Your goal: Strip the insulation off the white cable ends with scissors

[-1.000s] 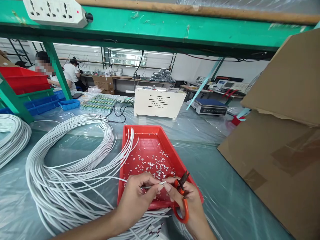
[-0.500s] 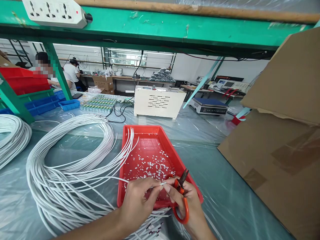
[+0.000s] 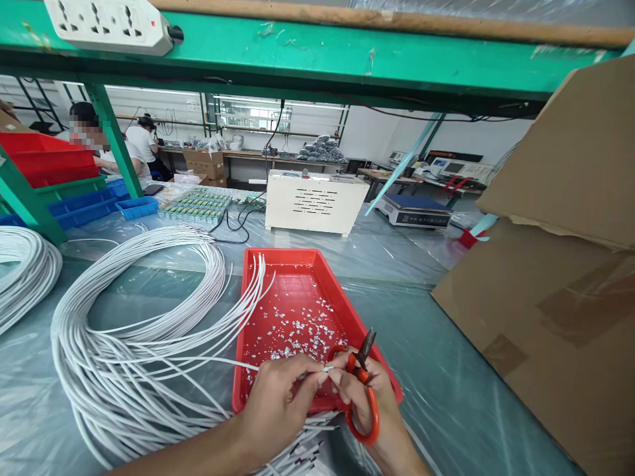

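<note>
My left hand (image 3: 278, 403) pinches the end of a thin white cable (image 3: 213, 361) between thumb and fingers, just above the near edge of a red tray (image 3: 258, 311). My right hand (image 3: 372, 403) touches that same cable tip with its fingertips and carries orange-handled scissors (image 3: 364, 390), blades pointing up and nearly closed. Small white and silvery cable scraps (image 3: 297, 327) litter the tray floor. A big loop of several white cables (image 3: 124, 324) lies to the left, some strands crossing the tray's left rim. More cable ends with dark tips (image 3: 302, 449) lie under my wrists.
A large cardboard box (image 3: 555, 297) stands at the right. A cream metal unit (image 3: 312, 201) and a scale (image 3: 414, 211) sit behind the tray. A green shelf beam (image 3: 322, 59) with a power strip (image 3: 109, 23) runs overhead. Other people (image 3: 89, 135) work at the far left.
Both hands shifted slightly to the right with the cable tip, and the scissors tilted a little higher. The tray and cable coils stayed put.
</note>
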`<state>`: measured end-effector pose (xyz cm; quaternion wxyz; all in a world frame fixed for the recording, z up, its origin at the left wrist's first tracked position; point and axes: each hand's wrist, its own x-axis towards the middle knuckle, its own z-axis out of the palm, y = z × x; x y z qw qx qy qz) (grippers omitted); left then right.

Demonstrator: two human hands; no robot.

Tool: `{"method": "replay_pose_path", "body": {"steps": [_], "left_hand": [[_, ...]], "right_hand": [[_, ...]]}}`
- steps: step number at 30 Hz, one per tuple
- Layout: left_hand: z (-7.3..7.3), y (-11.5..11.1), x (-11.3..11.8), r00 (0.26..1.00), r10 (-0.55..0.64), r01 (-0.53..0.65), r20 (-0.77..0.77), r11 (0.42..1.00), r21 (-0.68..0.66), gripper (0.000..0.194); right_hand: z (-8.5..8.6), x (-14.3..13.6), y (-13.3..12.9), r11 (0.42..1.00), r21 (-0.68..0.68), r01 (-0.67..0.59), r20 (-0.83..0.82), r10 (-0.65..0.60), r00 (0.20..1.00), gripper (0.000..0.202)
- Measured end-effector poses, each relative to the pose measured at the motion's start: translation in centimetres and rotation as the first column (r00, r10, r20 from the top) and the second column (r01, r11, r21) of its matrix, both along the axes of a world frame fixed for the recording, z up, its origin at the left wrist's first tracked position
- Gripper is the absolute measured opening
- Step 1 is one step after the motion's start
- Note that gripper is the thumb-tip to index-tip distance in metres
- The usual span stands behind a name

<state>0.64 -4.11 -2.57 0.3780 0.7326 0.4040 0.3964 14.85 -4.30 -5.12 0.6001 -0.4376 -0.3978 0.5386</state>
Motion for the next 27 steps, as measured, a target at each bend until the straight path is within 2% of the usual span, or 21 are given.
{"method": "replay_pose_path", "body": {"steps": [4, 7, 9, 11, 14, 17, 20, 27], "left_hand": [[0.7, 0.8, -0.2, 0.994, -0.091, 0.1, 0.059, 0.979, -0.178, 0.023], [1.2, 1.5, -0.5, 0.975, -0.12, 0.177, 0.187, 0.927, -0.332, 0.027], [1.6, 1.9, -0.8, 0.958, -0.11, 0.209, 0.266, 0.901, -0.379, 0.029], [2.0, 2.1, -1.1, 0.947, -0.112, 0.224, 0.301, 0.902, -0.368, 0.03], [2.6, 2.1, -1.4, 0.94, -0.127, 0.233, 0.317, 0.917, -0.323, 0.03], [2.9, 2.0, -1.6, 0.938, -0.137, 0.233, 0.318, 0.929, -0.286, 0.028], [2.9, 1.9, -1.6, 0.941, -0.14, 0.231, 0.308, 0.93, -0.285, 0.028], [2.8, 1.9, -1.5, 0.932, -0.16, 0.265, 0.325, 0.913, -0.311, 0.027]], "right_hand": [[0.0, 0.0, 0.0, 1.0, 0.018, 0.011, 0.067, -0.012, 0.998, 0.012], [0.5, -0.1, 0.0, 0.998, 0.069, 0.007, 0.193, -0.021, 0.981, 0.01], [1.1, 0.0, -0.1, 0.991, 0.131, 0.037, 0.311, -0.076, 0.947, 0.011], [1.6, 0.2, 0.0, 0.979, 0.198, 0.04, 0.454, -0.128, 0.882, 0.013], [1.6, 0.8, 0.2, 0.965, 0.262, -0.019, 0.669, -0.167, 0.724, 0.012], [1.0, 1.3, 0.4, 0.955, 0.293, -0.048, 0.777, -0.209, 0.594, 0.02], [0.6, 1.3, 0.4, 0.949, 0.312, -0.04, 0.815, -0.246, 0.525, 0.028], [0.7, 1.0, 0.1, 0.933, 0.356, -0.052, 0.861, -0.305, 0.406, 0.032]]}}
